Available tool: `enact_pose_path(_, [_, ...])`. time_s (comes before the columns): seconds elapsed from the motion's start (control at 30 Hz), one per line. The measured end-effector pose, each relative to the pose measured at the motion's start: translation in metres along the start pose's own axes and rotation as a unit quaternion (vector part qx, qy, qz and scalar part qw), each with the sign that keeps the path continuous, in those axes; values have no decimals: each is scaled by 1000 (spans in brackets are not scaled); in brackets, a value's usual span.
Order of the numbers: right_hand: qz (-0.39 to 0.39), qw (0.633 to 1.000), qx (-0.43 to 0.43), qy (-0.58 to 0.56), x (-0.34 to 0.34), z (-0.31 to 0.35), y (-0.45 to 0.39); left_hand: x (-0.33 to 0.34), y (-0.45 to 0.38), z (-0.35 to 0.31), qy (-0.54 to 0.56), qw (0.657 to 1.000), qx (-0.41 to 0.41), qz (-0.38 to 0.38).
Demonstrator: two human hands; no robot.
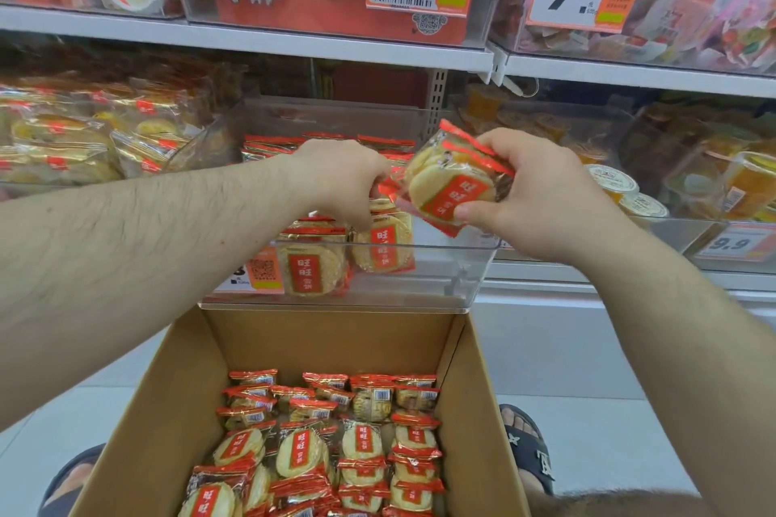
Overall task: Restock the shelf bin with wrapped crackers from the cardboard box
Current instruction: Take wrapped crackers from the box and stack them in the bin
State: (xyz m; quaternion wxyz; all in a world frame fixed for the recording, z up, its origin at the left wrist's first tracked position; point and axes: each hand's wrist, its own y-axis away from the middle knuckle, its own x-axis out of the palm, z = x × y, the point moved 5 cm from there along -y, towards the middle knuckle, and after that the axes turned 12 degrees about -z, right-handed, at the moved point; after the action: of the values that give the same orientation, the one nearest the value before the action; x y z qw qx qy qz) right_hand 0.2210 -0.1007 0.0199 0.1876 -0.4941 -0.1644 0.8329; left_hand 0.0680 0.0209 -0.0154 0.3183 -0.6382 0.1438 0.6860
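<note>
Restocking is mid-way: the clear shelf bin [470, 264] stands directly above the open cardboard box [138, 432], and both hands are over the bin. The right hand [541, 197] is closed in a firm grip on a small stack of wrapped crackers [455, 189], thumb underneath and fingers over the top, held above the bin's right half — how many packets are in the stack I cannot tell, though at least two red edges show. The left hand [340, 180] reaches down into the bin, fingers curled on the packets standing there; whether it pinches one or only steadies them is unclear. Two packets [310, 269] face forward at the bin's front, with a further row behind them near the back wall. The bin's right half looks bare, so the next move probably calls for lowering the held stack there, upright beside the standing ones. Below the bin, the box holds well over twenty packets in rough rows.
</note>
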Motion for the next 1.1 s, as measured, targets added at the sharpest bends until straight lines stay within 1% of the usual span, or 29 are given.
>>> enact_pose_path(0.13, [80,989,-42,115,22,8,-18,-2,5,5,35,997,-36,-59])
enact_pose_path(0.23, [174,969,-45,170,42,11,-30,2,7,9,114,989,-72,-55])
enact_pose_path(0.33, [268,950,-9,157,64,15,-35,3,7,13,164,982,-81,-55])
enact_pose_path(0.43, [319,942,58,84,80,15,-32,5,7,17,196,976,-79,-59])
enact_pose_path(0.53, [321,928,179,-58,83,7,-28,2,14,24,221,968,-86,-79])
enact_pose_path(0.6, [299,922,229,-93,80,3,-27,-2,22,27,237,959,-96,-120])
enact_pose_path(0.7, [260,932,247,-56,82,-3,-29,-10,38,23,270,944,-82,-170])
enact_pose_path(0.8, [237,941,238,-25,85,-3,-30,-5,50,9,265,952,-1,-151])
enact_pose_path(0.9, [221,946,230,-55,89,4,-29,6,61,-1,197,969,74,-129])
enact_pose_path(0.97, [227,938,243,-97,92,4,-27,11,64,-3,138,977,97,-132])
enact_pose_path(1.1, [271,892,314,-181,89,-1,-16,11,73,-5,86,982,84,-149])
